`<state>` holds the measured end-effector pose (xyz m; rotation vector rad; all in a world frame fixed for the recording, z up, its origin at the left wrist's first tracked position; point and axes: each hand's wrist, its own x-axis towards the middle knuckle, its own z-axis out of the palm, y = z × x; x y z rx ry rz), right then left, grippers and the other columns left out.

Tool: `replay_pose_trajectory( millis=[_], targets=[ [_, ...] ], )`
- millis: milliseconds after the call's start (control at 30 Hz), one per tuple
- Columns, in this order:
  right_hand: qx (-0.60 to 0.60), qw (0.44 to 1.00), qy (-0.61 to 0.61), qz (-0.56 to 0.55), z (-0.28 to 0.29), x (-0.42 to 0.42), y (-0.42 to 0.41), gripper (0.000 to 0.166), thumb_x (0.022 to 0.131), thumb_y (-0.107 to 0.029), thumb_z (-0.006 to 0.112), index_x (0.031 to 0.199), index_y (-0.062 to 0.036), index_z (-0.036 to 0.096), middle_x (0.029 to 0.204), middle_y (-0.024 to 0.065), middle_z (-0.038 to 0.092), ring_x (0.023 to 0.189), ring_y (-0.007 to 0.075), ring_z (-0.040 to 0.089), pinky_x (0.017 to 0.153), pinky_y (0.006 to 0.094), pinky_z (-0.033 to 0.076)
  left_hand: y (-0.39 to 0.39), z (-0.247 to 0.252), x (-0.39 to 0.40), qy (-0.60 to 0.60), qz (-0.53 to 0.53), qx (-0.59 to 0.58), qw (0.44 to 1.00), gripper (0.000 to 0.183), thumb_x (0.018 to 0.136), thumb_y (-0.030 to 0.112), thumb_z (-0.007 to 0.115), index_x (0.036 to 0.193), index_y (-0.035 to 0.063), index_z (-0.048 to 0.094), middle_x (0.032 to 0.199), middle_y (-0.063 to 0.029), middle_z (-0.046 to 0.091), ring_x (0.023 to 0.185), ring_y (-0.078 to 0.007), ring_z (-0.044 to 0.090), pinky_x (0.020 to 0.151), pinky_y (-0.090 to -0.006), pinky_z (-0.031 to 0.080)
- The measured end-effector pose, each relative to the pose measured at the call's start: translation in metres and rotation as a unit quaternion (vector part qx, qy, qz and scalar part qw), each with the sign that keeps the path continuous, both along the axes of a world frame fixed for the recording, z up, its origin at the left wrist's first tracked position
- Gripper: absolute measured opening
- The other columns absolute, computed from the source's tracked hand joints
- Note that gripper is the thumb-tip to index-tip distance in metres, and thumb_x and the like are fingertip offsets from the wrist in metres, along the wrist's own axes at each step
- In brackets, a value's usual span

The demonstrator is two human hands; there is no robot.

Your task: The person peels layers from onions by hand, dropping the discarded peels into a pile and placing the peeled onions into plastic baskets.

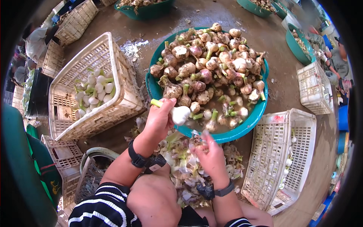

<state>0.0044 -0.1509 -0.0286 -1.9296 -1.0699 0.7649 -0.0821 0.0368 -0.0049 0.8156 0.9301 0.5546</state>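
A peeled white garlic bulb (pixel 180 115) with a short green stem is held in my left hand (pixel 161 115), just over the near left rim of a teal plastic tub (pixel 227 137). Unpeeled, soil-stained garlic bulbs (pixel 202 63) are heaped in that tub, with murky water at its near side. My right hand (pixel 208 153), slightly blurred, is lower and to the right, near the tub's rim. Loose garlic skins show at its fingers; whether it grips them I cannot tell. Beneath both hands lies a pile of peeled garlic skins (pixel 184 170).
At left, a white plastic crate (pixel 124 65) contains peeled bulbs (pixel 96 88). Another crate (pixel 306 147) with a few bulbs stands at right. More teal tubs (pixel 144 11) and crates sit around on the wet floor (pixel 286 82). People work at the far left and right.
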Motion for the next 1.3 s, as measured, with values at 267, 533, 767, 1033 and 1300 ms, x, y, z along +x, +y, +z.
replay_pose_trajectory(
  millis=[267,533,767,1033,1300],
  targets=[
    [0.422,0.436,0.795,0.009,0.028,0.068,0.014,0.055,0.09,-0.051,0.036,0.12,-0.007,0.048,0.112,0.0137,0.056,0.084,0.0213,0.058,0.062,0.0308,0.05,0.0,0.008,-0.002,-0.114,-0.169,0.176,0.963,0.048,0.09,0.05,0.038,0.102,0.0059,0.051,0.078,-0.0011,0.056,0.068,-0.0059,0.049,0.062,-0.0213,0.042],
    [-0.063,0.904,0.377,-0.193,-0.068,0.105,0.045,0.028,0.088,-0.028,0.048,0.104,-0.0067,0.056,0.101,0.0148,0.06,0.092,0.0241,0.058,0.073,0.0357,0.049,-0.017,0.003,0.019,-0.018,-0.215,0.146,0.965,0.017,0.087,0.022,0.057,0.09,0.0054,0.057,0.074,0.0028,0.056,0.066,-0.0037,0.047,0.062,-0.019,0.039],
    [0.282,0.721,0.518,-0.364,0.007,0.024,0.102,0.022,0.081,-0.001,0.058,0.101,-0.002,0.048,0.087,0.0099,0.06,0.076,0.0173,0.059,0.068,0.0256,0.048,-0.022,-0.018,0.014,0.111,-0.241,0.215,0.94,0.047,0.091,0.043,0.043,0.113,0.0021,0.044,0.087,-0.0092,0.056,0.082,-0.0139,0.055,0.063,-0.0232,0.046],
    [0.082,0.991,-0.102,0.033,0.036,0.027,0.061,0.015,0.082,-0.013,0.056,0.083,0.0017,0.06,0.074,0.0202,0.058,0.067,0.0338,0.057,0.06,0.0382,0.046,-0.015,-0.001,0.013,0.009,-0.161,0.085,0.983,0.034,0.084,0.029,0.061,0.102,0.0024,0.049,0.073,-0.0018,0.054,0.063,-0.0077,0.053,0.055,-0.0222,0.046],
    [-0.018,0.99,0.142,0.001,-0.014,0.019,0.04,0.022,0.086,-0.022,0.052,0.084,-0.0006,0.057,0.068,0.0147,0.058,0.057,0.0249,0.06,0.052,0.037,0.048,-0.008,0.0,0.006,-0.018,-0.328,0.062,0.942,0.039,0.08,0.025,0.06,0.106,-0.0021,0.055,0.082,-0.0014,0.055,0.073,-0.0073,0.052,0.068,-0.0228,0.045]
  ],
)
